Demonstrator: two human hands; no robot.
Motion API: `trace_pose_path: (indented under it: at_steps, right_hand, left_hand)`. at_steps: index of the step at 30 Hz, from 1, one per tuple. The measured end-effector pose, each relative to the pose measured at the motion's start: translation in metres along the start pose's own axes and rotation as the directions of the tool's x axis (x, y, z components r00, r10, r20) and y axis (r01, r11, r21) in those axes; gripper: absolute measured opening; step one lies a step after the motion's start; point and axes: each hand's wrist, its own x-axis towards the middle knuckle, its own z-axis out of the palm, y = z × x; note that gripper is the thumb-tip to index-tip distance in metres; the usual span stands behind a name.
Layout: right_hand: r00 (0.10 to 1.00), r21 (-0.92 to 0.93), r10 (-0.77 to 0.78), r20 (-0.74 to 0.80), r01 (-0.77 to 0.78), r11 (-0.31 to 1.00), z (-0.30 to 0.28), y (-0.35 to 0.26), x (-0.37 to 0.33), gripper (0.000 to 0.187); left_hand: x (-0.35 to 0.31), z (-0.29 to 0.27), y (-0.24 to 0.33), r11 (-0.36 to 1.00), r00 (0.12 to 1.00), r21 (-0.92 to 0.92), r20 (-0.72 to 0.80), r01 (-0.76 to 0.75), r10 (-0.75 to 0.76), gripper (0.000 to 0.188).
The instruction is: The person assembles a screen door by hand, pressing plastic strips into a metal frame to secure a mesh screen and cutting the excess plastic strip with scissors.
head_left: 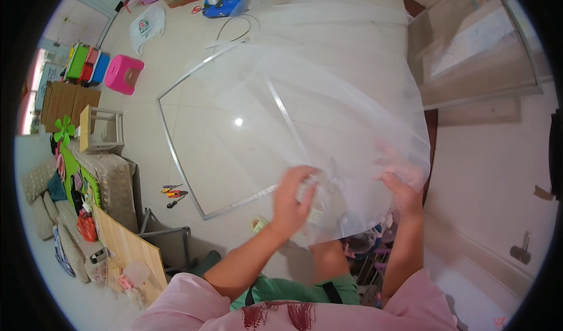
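Observation:
A large sheet of sheer white mesh (363, 120) spreads from the floor at the back up to my hands. My right hand (404, 187) holds its right edge, with the thumb on top and the fingers showing through from beneath. At the sheet's near left edge, my left hand (293, 199) is curled and slightly blurred, with a fold of mesh between its fingers. On the floor, a silver metal frame (170, 140) lies partly under the mesh, its right side visible through it. Small faint shapes beside my left hand are too blurred to name.
Several screwdrivers (175, 195) lie left of the frame. A pink stool (124, 74) and a small bench (101, 128) stand farther left. A wooden board (132, 243) is at the near left. On the right, a framed screen panel (475, 49) leans near the white door (492, 172).

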Motion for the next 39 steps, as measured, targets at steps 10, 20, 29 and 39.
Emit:
trace_pose_path:
  at_steps: [10, 20, 29, 39]
  right_hand:
    - [0.99, 0.082, 0.012, 0.144, -0.024, 0.996, -0.066, -0.098, -0.025, 0.015]
    - [0.989, -0.103, 0.11, -0.099, -0.12, 0.987, -0.081, -0.136, -0.002, 0.014]
    - [0.997, -0.259, 0.074, -0.009, -0.074, 0.963, -0.02, -0.161, 0.034, 0.022]
    - [0.928, -0.503, -0.244, -0.281, 0.074, 0.861, 0.044, -0.138, 0.08, 0.011]
  left_hand:
    - [0.114, 0.01, 0.13, 0.867, 0.876, 0.317, 0.423, -0.385, 0.234, 0.059]
    - [0.091, 0.008, 0.147, 0.936, 0.967, 0.253, 0.132, -0.243, 0.216, 0.068]
    - [0.123, -0.012, 0.11, 0.931, 0.949, 0.186, 0.063, -0.315, 0.309, 0.047]
    - [0.153, -0.077, 0.072, 0.955, 0.972, 0.196, -0.028, -0.222, 0.232, 0.018]
